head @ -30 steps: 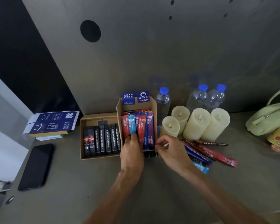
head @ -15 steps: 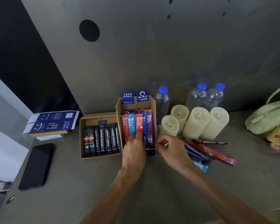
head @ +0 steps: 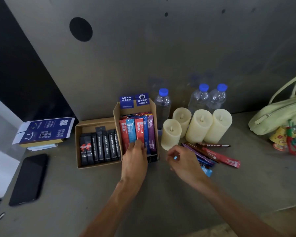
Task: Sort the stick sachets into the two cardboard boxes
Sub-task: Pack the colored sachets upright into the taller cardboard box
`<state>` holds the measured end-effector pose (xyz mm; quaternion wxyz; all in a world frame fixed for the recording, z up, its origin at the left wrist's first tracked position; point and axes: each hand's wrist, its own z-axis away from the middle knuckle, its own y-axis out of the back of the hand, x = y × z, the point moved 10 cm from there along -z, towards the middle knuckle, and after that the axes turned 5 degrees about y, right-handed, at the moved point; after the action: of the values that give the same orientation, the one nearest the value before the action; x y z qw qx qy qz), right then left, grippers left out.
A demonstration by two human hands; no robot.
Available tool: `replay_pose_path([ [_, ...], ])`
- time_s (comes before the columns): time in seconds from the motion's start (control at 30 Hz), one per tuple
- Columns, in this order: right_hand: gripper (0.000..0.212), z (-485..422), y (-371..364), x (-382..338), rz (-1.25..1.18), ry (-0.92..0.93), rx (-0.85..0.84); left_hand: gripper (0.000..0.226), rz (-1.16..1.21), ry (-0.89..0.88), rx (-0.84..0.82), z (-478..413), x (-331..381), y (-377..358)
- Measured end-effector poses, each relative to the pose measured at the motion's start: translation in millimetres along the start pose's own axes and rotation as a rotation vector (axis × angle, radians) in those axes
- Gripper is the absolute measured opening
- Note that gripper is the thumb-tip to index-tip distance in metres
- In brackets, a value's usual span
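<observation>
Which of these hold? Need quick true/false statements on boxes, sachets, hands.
1. The left cardboard box holds black sachets. True.
2. The left hand rests on the phone. False: its fingers touch the coloured sachets in the right cardboard box; the phone lies apart, far left.
3. Loose sachets lie on the table beside the right hand. True.
4. Two candles stand near the bottles. False: there are four candles.

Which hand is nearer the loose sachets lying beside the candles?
Right. The right hand is at the left end of the loose sachets; the left hand rests on coloured sachets in the cardboard box, farther left.
</observation>
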<state>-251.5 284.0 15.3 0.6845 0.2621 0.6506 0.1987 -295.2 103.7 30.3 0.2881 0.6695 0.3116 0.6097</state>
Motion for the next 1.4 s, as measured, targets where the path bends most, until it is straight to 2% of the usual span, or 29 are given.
replay_pose_path([
  [0.1, 0.010, 15.1, 17.9, 39.3, 0.066, -0.075, 0.032, 0.008, 0.072, -0.085, 0.016, 27.9, 19.3, 3.8],
  [0.17, 0.015, 25.0, 30.6, 64.5, 0.120, -0.106, 0.050, 0.007, 0.111, -0.172, -0.037, 45.5, 36.1, -8.2],
  [0.23, 0.019, 32.0, 43.9, 84.2, 0.196, -0.123, 0.076, 0.009, 0.084, -0.247, -0.161, 57.5, 49.9, -35.4],
  [0.33, 0.013, 39.9, 62.0, 105.6, 0.282, -0.140, 0.134, 0.025, -0.054, -0.307, -0.383, 68.5, 59.7, -93.4],
  [0.43, 0.012, 46.4, 73.0, 115.3, 0.352, -0.167, 0.162, 0.040, -0.164, -0.353, -0.469, 69.1, 65.8, -134.4],
  [0.5, 0.008, 50.3, 79.4, 119.5, 0.361, -0.195, 0.188, 0.043, -0.225, -0.357, -0.476, 65.3, 67.9, -148.5],
  [0.6, 0.012, 54.2, 80.8, 126.9, 0.356, -0.232, 0.195, 0.044, -0.272, -0.365, -0.468, 63.5, 68.8, -154.8],
  [0.77, 0.012, 57.9, 67.9, 142.9, 0.334, -0.300, 0.114, 0.044, -0.255, -0.396, -0.429, 64.9, 68.9, -154.2],
  [0.87, 0.013, 58.6, 64.3, 152.6, 0.209, -0.350, 0.103, 0.042, -0.235, -0.405, -0.397, 64.9, 70.4, -150.8],
  [1.0, 0.013, 55.7, 75.5, 142.0, -0.028, -0.334, 0.149, 0.036, -0.169, -0.363, -0.371, 64.5, 72.8, -136.4],
  [1.13, 0.020, 46.2, 98.0, 104.4, -0.166, -0.195, 0.174, 0.028, -0.008, -0.200, -0.538, 66.3, 72.0, -132.7],
  [1.27, 0.010, 37.8, 111.9, 72.0, -0.348, -0.205, 0.189, 0.007, 0.394, 0.069, -0.669, 76.9, 63.2, -132.4],
  [1.33, 0.011, 37.7, 108.0, 60.0, -0.428, -0.251, 0.145, 0.006, 0.539, 0.136, -0.683, 81.3, 61.3, -127.8],
  [1.4, 0.010, 36.7, 100.2, 46.6, -0.427, -0.244, 0.062, 0.007, 0.588, 0.154, -0.693, 84.3, 61.7, -121.1],
])
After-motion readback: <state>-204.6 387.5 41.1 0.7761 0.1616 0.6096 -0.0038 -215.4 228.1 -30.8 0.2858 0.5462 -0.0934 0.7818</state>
